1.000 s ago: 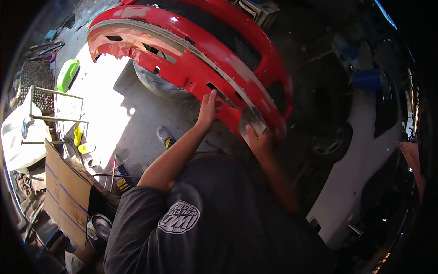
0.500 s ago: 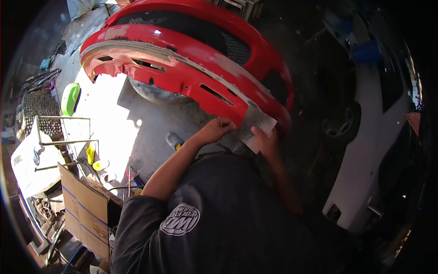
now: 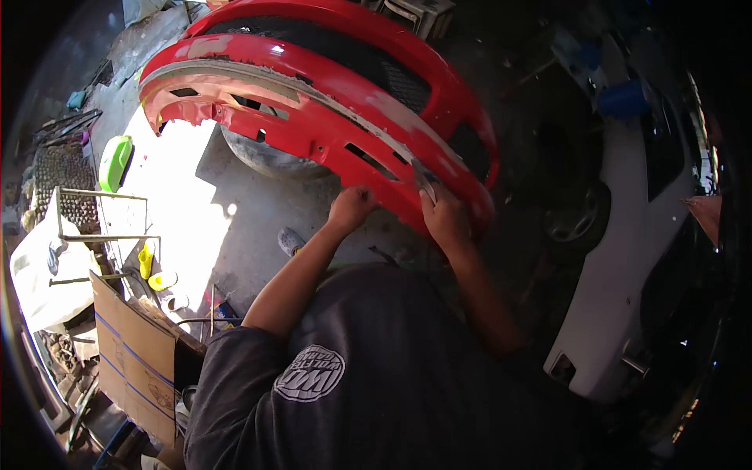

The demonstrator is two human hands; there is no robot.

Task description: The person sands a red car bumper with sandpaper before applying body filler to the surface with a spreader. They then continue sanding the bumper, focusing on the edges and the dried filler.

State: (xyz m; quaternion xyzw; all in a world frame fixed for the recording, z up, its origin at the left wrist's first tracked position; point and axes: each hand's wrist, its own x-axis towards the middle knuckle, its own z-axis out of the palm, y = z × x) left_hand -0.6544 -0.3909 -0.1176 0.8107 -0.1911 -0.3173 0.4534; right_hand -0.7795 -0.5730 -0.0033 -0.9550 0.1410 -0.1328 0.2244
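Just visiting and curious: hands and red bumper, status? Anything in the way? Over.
Right hand gripping grey sheet at bumper. Left hand curled near its lower edge. Bumper red with pale patches. Nothing visibly blocking hands.

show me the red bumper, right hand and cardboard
Red bumper (image 3: pixel 323 72), head view: middle red band.
Right hand (image 3: pixel 448 219), head view: back of the hand.
Cardboard (image 3: pixel 137 348), head view: blue-striped face.

The head camera looks forward and down, hands (image 3: pixel 446 218) near, its dark right edge hard to judge.
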